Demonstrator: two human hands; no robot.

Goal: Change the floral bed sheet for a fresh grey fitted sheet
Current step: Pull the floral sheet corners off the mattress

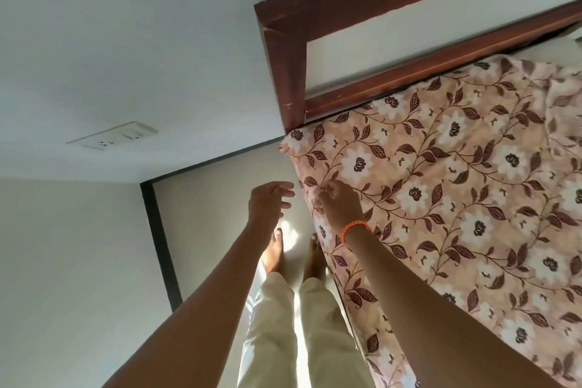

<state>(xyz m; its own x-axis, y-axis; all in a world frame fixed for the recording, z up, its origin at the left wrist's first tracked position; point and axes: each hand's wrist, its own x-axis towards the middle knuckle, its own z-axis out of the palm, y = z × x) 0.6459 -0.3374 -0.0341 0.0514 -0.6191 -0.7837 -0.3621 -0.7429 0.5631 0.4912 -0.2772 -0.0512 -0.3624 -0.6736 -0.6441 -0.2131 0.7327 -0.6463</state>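
Observation:
The floral bed sheet (447, 186), pinkish with white flowers and brown leaves, covers the bed on the right. My right hand (338, 203), with an orange band at the wrist, pinches the sheet at the bed's side edge, a little below the headboard corner. My left hand (267, 201) hovers just left of that edge over the floor, fingers spread, holding nothing. No grey fitted sheet is in view.
A dark wooden headboard (362, 38) stands against the wall at the top right. A wall socket plate (111, 135) sits on the white wall at the left. My bare feet (293, 257) stand on the pale floor in the narrow gap between bed and wall.

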